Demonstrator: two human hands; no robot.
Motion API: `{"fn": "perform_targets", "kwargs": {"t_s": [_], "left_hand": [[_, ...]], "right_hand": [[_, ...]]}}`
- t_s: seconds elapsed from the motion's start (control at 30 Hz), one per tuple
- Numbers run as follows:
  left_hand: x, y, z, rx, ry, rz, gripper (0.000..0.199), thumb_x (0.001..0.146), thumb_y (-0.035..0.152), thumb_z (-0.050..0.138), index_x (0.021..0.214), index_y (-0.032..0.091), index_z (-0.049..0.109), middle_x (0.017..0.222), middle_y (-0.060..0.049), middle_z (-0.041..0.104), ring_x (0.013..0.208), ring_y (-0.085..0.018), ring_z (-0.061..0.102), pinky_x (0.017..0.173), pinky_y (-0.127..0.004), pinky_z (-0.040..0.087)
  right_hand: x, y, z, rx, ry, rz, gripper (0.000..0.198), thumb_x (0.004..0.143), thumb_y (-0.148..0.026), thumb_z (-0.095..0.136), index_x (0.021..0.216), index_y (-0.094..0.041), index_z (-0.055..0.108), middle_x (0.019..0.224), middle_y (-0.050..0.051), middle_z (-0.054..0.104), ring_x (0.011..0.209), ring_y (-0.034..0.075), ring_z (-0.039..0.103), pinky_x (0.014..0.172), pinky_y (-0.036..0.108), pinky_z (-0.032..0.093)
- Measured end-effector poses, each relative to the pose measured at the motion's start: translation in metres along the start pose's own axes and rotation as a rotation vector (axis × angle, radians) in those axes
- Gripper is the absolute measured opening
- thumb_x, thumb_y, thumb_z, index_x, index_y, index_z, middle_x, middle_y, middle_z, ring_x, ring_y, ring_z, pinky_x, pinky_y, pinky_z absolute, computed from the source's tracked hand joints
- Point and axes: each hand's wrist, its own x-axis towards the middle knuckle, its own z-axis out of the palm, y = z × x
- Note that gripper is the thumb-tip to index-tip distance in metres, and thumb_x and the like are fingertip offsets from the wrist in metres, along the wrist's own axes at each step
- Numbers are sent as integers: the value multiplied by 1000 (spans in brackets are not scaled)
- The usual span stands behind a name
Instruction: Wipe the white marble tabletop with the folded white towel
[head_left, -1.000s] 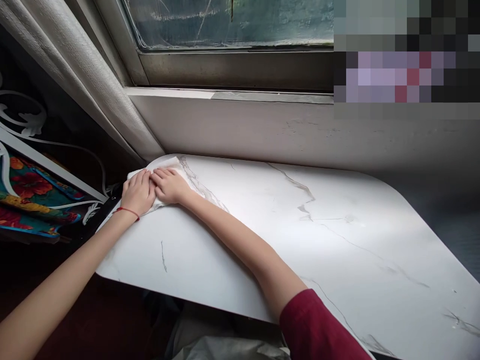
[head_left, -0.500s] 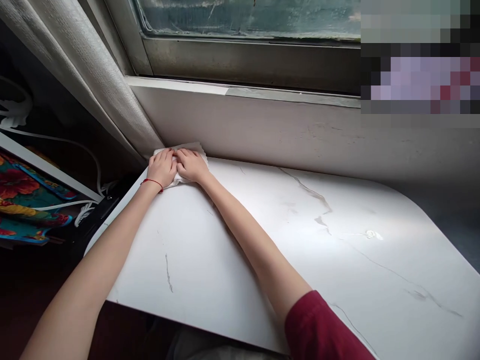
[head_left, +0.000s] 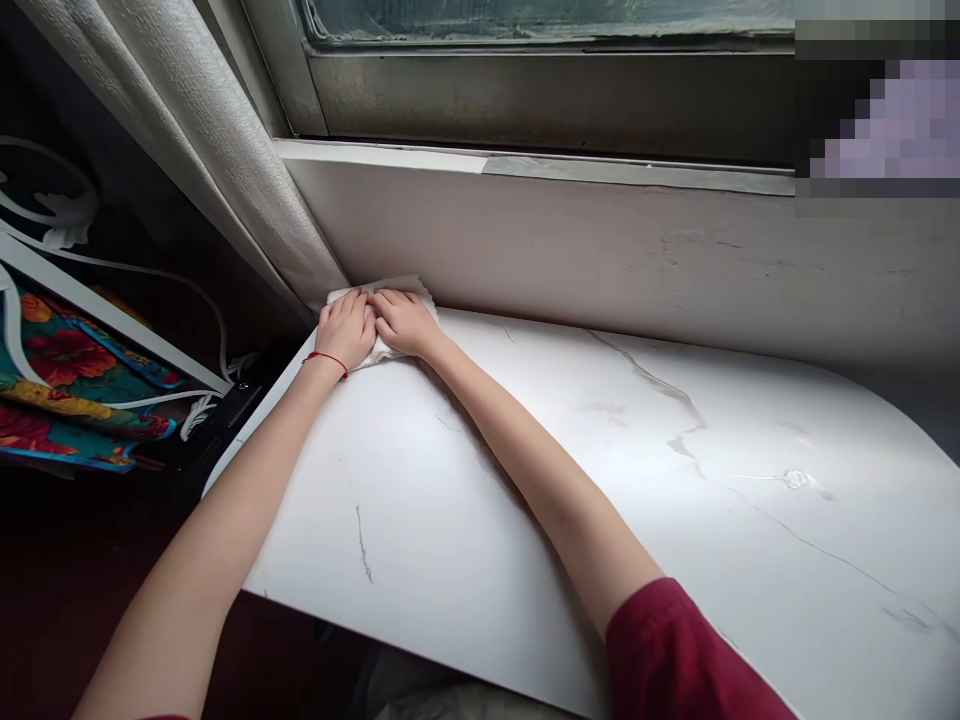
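A thin white wipe (head_left: 417,284) with a scalloped edge lies on the white marble-patterned tabletop (head_left: 480,540), in the far left corner against the wall. My left hand (head_left: 348,328) presses down on its left part, fingers close together; a red string bracelet circles that wrist. Right beside it, my right hand (head_left: 403,322) bears on the wipe with fingers bent over it, and the fingertips of both hands almost meet. Most of the wipe is covered by the hands; its back and front edges show.
A pale curtain (head_left: 217,150) hangs left of the corner. Behind the table are a low wall (head_left: 540,240) and a window ledge (head_left: 570,171). At left stand a white metal frame (head_left: 112,310) and flowered fabric (head_left: 75,360). A small clear shiny spot (head_left: 798,480) marks the tabletop at right.
The whole view has shifted, so the table and both hands appear slightly further right and a little higher. Both hands stay on the wipe in the same corner.
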Motion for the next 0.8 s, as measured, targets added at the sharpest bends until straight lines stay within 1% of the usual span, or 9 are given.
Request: {"fn": "perform_targets", "kwargs": {"t_s": [0.2,0.37,0.47,0.57,0.63,0.7,0.8], "left_hand": [[-1,4,-2,22,-33,-9,57,97,25,29,145,4,51,157,-21,47,146,-32,45,121,-49,30],[-5,8,-6,33,-71,-44,57,98,24,29,148,4,48,160,-19,45,148,-29,42,123,-45,27],[-9,0,-12,21,-96,-55,57,98,24,29,149,7,47,161,-18,44,149,-28,41,124,-47,25],[-15,-15,-20,27,-103,-87,58,99,26,28,150,7,47,162,-17,43,150,-28,41,124,-48,25],[-22,-26,-25,36,-100,-112,58,99,27,27,151,9,47,162,-16,43,150,-27,41,125,-47,26],[-33,-34,-30,52,-105,-139,58,99,27,27,151,8,46,161,-17,44,150,-26,41,124,-45,28],[-64,-38,-37,100,-82,-183,60,98,27,28,152,2,43,160,-22,44,151,-29,40,124,-47,30]], "right_hand": [[1,5,4,14,17,-22,41,95,-18,39,131,-13,58,141,15,63,133,27,54,116,45,37],[1,1,1,35,-36,5,46,93,-18,38,133,-11,57,148,16,59,139,29,50,117,49,36],[4,-9,3,23,-52,10,49,92,-17,38,136,-10,56,150,16,57,140,30,49,117,49,35],[12,-24,11,8,-65,-4,50,93,-17,38,139,-9,55,152,16,55,142,29,47,119,48,34],[18,-35,18,1,-73,-25,49,95,-19,38,141,-8,54,153,17,54,144,29,46,120,48,33],[22,-47,25,-4,-73,-58,47,97,-20,38,140,-7,54,154,18,52,145,30,45,120,49,32],[20,-64,31,-19,-69,-133,45,98,-19,39,138,-6,55,154,20,52,146,30,44,120,49,33]]}}
